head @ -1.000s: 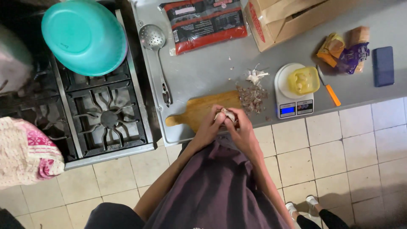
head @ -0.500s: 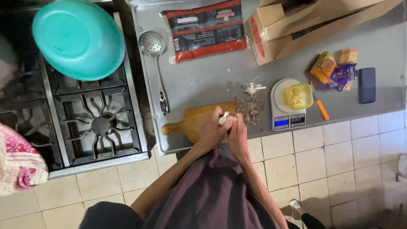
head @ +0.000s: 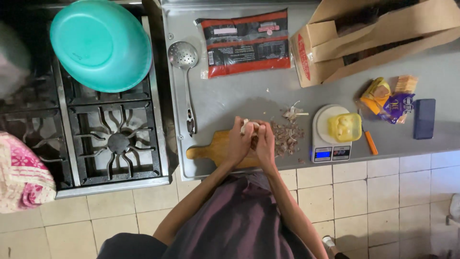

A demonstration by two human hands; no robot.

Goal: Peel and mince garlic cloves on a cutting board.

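Both hands are working together right over the wooden cutting board [head: 215, 149]. The left hand [head: 238, 141] and right hand [head: 265, 143] are pinching a small pale garlic clove [head: 246, 125] between the fingertips, looks like it's getting peeled. The skins are piling up [head: 286, 135] just to the right, so scraps are staying off the board. Past that, a yellow tub [head: 345, 127] is sitting on a kitchen scale [head: 326, 152], handy for the peeled ones. A slotted spoon [head: 184, 60] is lying off left by the stove [head: 115, 139].
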